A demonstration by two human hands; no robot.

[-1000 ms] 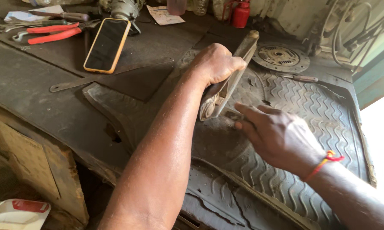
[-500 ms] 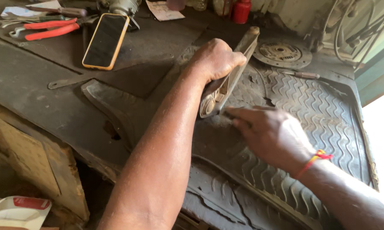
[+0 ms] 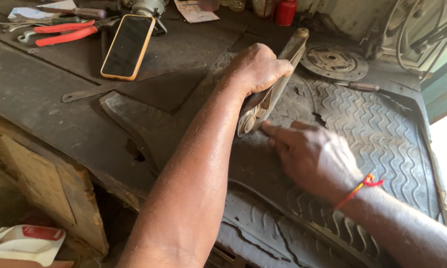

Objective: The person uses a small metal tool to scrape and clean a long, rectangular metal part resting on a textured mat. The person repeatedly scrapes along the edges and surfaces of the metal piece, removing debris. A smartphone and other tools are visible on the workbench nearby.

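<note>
The dark, grimy metal bench [image 3: 44, 114] carries everything in view. Spread across its right half is a black rubber floor mat with a wavy tread pattern [image 3: 382, 134], lying flat, with a torn, curled flap at its left edge.

On the mat, your left hand [image 3: 255, 69] is closed in a full grip around the middle of a long, flat, grey metal lever-shaped part [image 3: 278, 82]. The part slants from the upper right, where its rounded end shows beyond your knuckles, down to the lower left, where its lower end rests on the mat. Your right hand [image 3: 312, 154] lies on the mat just beside that lower end, fingers loosely extended, holding nothing; the forefinger tip reaches the lower end of the part, though contact cannot be confirmed. A red and orange thread band sits on your right wrist.

A round, grey metal clutch-type disc [image 3: 335, 60] lies flat near the upper end of the part. A smartphone in an orange case [image 3: 128, 47] lies screen up, well apart to the left. Beyond it lie red-handled pliers [image 3: 64, 33].

A small red can [image 3: 286, 11] stands at the far edge; its contents cannot be seen. A white and red plastic container [image 3: 20, 243] sits low at the left, contents hidden.
</note>
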